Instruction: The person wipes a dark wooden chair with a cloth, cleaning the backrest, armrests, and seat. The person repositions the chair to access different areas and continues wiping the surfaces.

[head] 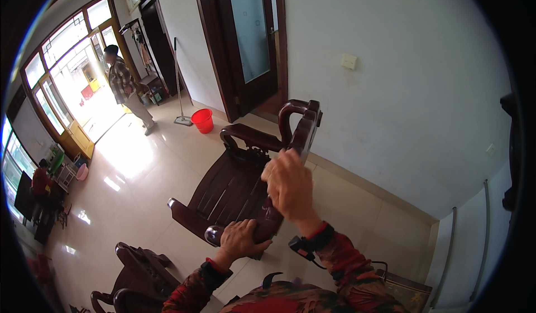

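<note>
A dark, glossy wooden armchair with a slatted seat stands in front of me, its back towards my body. My left hand lies over the near end of its backrest, fingers curled over the wood and thumb out to the side. Farther along the backrest is my right hand, slightly blurred, with bent fingers at the top rail. Its palm is turned away, so whether anything sits inside it cannot be seen. Both wrists carry black bands.
Another dark wooden chair stands at lower left. A red bucket and a flat mop are by the wall. One person stands near the bright doorway; another person is at far left. A glass-paned door stands beyond the armchair.
</note>
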Available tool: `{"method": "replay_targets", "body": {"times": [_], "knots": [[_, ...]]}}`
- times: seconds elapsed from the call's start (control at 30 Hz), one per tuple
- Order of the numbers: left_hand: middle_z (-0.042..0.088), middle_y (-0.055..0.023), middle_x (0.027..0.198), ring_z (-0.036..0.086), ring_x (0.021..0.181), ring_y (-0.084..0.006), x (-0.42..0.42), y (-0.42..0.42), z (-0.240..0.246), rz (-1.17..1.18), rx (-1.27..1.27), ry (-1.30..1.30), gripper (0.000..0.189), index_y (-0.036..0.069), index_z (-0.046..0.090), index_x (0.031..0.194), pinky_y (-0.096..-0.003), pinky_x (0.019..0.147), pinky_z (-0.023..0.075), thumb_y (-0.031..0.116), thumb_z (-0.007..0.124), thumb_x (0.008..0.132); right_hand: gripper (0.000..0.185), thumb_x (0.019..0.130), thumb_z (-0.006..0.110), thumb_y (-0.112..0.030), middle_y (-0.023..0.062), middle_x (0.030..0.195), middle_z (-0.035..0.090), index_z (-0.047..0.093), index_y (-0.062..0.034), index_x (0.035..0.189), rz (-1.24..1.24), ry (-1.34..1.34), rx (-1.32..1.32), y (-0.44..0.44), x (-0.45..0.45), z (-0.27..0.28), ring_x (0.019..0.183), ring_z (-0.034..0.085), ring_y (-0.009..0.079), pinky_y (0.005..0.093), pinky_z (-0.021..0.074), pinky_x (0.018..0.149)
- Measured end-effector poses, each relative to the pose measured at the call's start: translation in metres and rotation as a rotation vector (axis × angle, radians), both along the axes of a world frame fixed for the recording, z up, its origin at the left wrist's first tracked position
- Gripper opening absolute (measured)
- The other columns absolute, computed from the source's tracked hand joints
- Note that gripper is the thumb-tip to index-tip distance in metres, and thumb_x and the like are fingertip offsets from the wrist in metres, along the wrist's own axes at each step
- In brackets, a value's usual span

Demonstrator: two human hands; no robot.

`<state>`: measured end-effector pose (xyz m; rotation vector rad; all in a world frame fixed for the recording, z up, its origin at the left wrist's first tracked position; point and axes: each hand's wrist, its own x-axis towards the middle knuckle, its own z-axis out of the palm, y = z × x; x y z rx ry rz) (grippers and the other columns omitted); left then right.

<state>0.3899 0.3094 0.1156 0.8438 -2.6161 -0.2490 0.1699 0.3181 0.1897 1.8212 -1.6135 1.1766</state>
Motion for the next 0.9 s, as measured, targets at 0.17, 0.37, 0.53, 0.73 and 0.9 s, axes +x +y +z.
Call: {"method": "replay_targets", "body": {"times": [0.17, 0.37, 0.53, 0.73, 0.9], "knots": [[0.068, -0.0107, 0.088, 0.069, 0.082, -0.0295, 0.002, 0.001, 0.004, -0.020, -0.025, 0.034, 0.063, 0.005, 0.063, 0.100, -0.0411, 0.077, 0.0527, 0.059, 0.083, 0.073, 0.035, 0.092, 0.068, -0.017, 0.0089, 0.140, 0.060, 0.067, -0.0081, 0.126, 0.137, 0.239, -0.063, 0.035, 0.007, -0.024, 0.137, 0.054, 0.0296, 0.0423, 0.0452, 0.100], [0.068, -0.0114, 0.089, 0.070, 0.082, -0.0316, 0.002, -0.001, 0.010, -0.076, -0.008, 0.009, 0.063, 0.004, 0.064, 0.105, -0.0421, 0.077, 0.0542, 0.052, 0.085, 0.070, 0.033, 0.092, 0.063, -0.019, 0.0062, 0.139, 0.060, 0.068, -0.0110, 0.124, 0.327, 0.393, 0.060, 0.061, -0.005, -0.060, 0.143, 0.047, 0.0294, 0.0419, 0.0428, 0.106], [0.072, -0.0149, 0.107, 0.070, 0.100, -0.0328, 0.014, -0.004, 0.009, -0.041, 0.101, -0.048, 0.077, 0.002, 0.065, 0.123, -0.0439, 0.094, 0.0513, 0.057, 0.084, 0.072, 0.020, 0.096, 0.064, -0.023, 0.0093, 0.124, 0.063, 0.067, -0.0103, 0.112, 0.561, -0.218, 0.164, 0.087, -0.025, -0.097, 0.130, 0.056, 0.0335, 0.0436, 0.0474, 0.099], [0.073, -0.0125, 0.104, 0.069, 0.101, -0.0334, 0.049, -0.023, -0.011, 0.143, 0.156, 0.109, 0.041, 0.005, 0.072, 0.109, -0.0424, 0.094, 0.0502, 0.040, 0.076, 0.088, 0.043, 0.110, 0.053, -0.036, 0.0085, 0.091, 0.062, 0.043, 0.0017, 0.126, 0.268, -1.611, 0.387, 0.080, -0.031, -0.125, 0.078, 0.063, 0.0143, 0.0292, 0.0530, 0.073], [0.073, -0.0138, 0.094, 0.069, 0.092, -0.0337, 0.065, -0.034, -0.031, 0.290, 0.379, 0.296, 0.026, 0.006, 0.072, 0.100, -0.0421, 0.088, 0.0509, 0.030, 0.071, 0.092, 0.048, 0.109, 0.051, -0.041, 0.0099, 0.087, 0.062, 0.041, -0.0002, 0.131, 0.334, -1.328, 0.126, 0.061, -0.002, -0.130, 0.055, 0.059, 0.0156, 0.0264, 0.0512, 0.051]]}}
